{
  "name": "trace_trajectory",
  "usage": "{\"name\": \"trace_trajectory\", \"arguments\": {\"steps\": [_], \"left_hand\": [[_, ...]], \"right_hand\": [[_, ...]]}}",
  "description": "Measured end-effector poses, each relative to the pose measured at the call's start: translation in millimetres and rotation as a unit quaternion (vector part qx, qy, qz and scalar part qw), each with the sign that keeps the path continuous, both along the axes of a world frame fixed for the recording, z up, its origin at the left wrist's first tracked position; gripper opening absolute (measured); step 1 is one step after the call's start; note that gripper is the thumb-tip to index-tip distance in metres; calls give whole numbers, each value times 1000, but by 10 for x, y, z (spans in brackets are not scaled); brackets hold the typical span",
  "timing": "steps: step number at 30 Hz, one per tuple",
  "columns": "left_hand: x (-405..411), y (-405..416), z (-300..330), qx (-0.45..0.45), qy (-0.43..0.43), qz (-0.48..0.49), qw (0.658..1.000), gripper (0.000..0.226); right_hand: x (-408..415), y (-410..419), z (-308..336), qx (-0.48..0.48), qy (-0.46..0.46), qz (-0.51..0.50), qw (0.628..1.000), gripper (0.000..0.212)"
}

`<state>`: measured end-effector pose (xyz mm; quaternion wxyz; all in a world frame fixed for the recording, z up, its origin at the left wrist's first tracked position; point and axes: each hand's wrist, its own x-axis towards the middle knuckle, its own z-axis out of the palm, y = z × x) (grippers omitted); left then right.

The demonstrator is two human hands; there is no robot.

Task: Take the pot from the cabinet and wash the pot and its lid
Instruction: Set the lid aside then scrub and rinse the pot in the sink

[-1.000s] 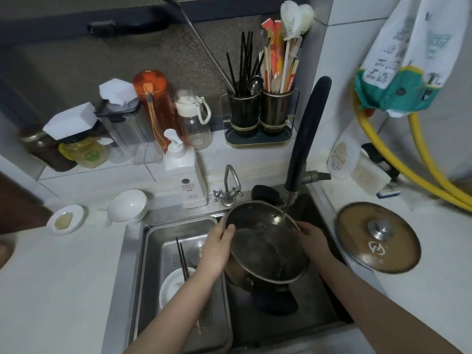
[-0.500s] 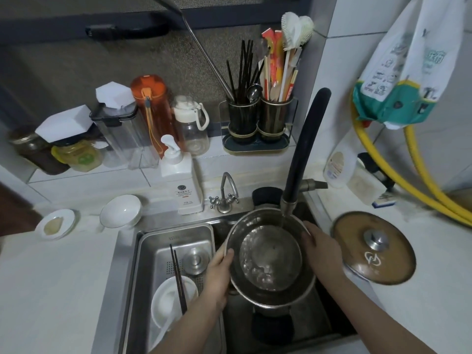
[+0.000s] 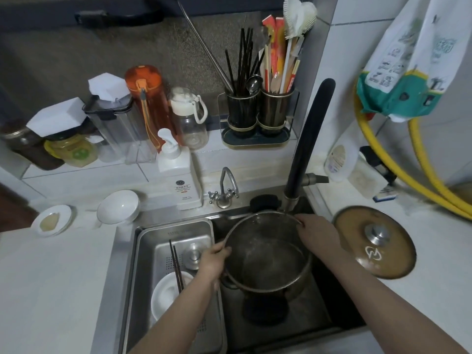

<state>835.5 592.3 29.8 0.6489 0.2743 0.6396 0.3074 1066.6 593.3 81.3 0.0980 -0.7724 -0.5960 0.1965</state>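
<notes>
The pot (image 3: 268, 254) is gripped at its rim by the left hand (image 3: 213, 261) at 9 o'clock and the right hand (image 3: 318, 232) at 2 o'clock. The lid (image 3: 374, 241) is laid on the tabletop (image 3: 439, 272).

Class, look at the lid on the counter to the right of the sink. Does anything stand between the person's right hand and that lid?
Nothing visible does. The right hand grips the far right rim of the pot, and the lid lies flat on the counter just right of it, with only the bare sink edge between them.

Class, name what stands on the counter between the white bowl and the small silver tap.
In the head view, the white pump soap bottle stands between the white bowl and the small silver tap.
</notes>
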Motion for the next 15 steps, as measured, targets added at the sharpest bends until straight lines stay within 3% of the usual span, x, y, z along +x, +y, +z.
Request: {"name": "trace_trajectory", "arguments": {"steps": [3,6,9,12,15], "left_hand": [[56,-133,-49,14,-104,44,993,26],[96,-158,29,91,-102,27,990,30],[141,-106,241,198,-17,-50,979,41],[219,-18,416,301,77,-115,944,43],[296,111,496,307,136,-148,930,36]], "right_hand": [[-51,-35,83,48,-65,23,996,35],[63,-171,57,90,-44,2,995,37],[172,-330,-67,142,86,-64,984,32],[178,-419,-191,126,197,-145,961,31],[175,-406,-318,72,267,-192,942,30]]}}
